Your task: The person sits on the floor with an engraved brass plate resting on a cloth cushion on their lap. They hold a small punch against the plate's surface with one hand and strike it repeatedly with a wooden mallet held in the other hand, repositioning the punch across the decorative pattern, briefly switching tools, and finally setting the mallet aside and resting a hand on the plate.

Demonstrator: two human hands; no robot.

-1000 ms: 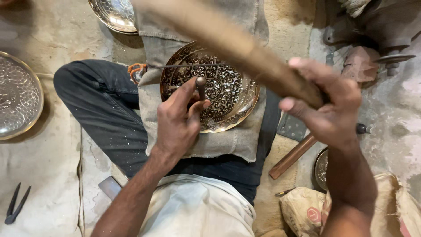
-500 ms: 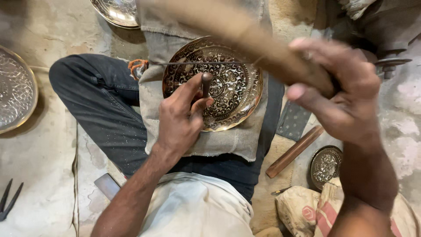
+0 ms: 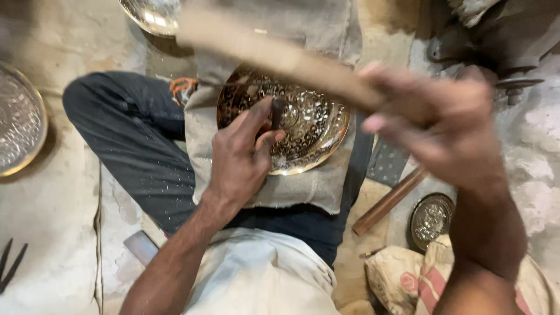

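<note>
Person sits cross-legged on the floor, round engraved brass plate (image 3: 303, 125) resting on a grey cloth pad (image 3: 303, 189) across the lap. Left hand (image 3: 242, 154) lies on the plate's near edge, fingers (image 3: 256, 119) pinched closed around a short dark metal punch (image 3: 278, 114) held upright, tip on the plate's patterned face. Right hand (image 3: 440, 131) is raised above and right of the plate, blurred, fingers wrapped tight round the end of a long wooden hammer handle (image 3: 274, 52) that slants up to the left over the plate; hammer head can't be seen. Another engraved silver-coloured round tray (image 3: 17, 119) lies on the floor far left, a small round embossed dish (image 3: 431, 219) lower right, a brown wooden rod (image 3: 388, 201) beside it. Dark pliers (image 3: 10, 265) at bottom left.
</note>
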